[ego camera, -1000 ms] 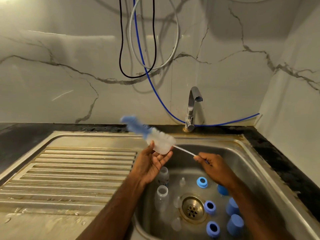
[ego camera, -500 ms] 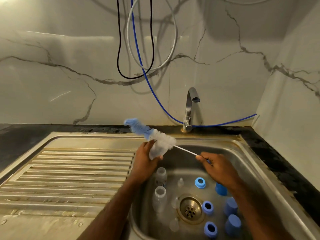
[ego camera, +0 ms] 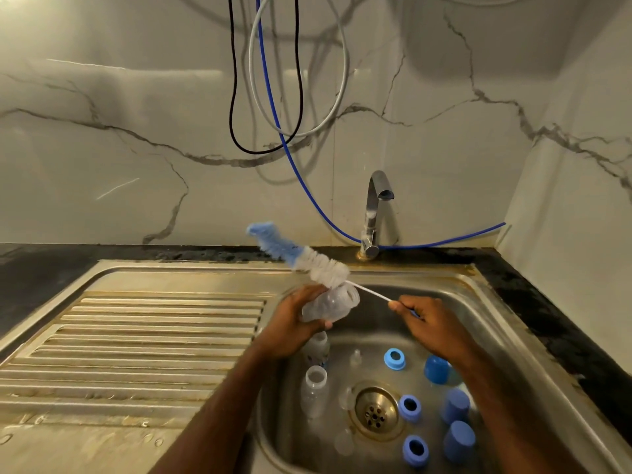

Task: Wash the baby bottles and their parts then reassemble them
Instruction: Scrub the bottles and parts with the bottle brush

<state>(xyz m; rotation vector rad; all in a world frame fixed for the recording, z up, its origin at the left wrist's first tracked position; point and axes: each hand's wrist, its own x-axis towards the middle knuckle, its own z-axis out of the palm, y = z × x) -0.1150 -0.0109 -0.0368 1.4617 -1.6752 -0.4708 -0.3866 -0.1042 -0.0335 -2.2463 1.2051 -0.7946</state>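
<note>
- Over the sink [ego camera: 506, 323], seen from the head camera, the left hand [ego camera: 290, 326] wraps its fingers around a clear bottle [ego camera: 330, 304], mouth tipped toward the brush [ego camera: 301, 260].
- Right hand [ego camera: 434, 326] pinches the thin brush handle, so the bristles can go inside, I think.
- Two more bottles [ego camera: 314, 391], blue rings [ego camera: 395, 359] and caps [ego camera: 458, 439] wait in the sink, near the drain.
</note>
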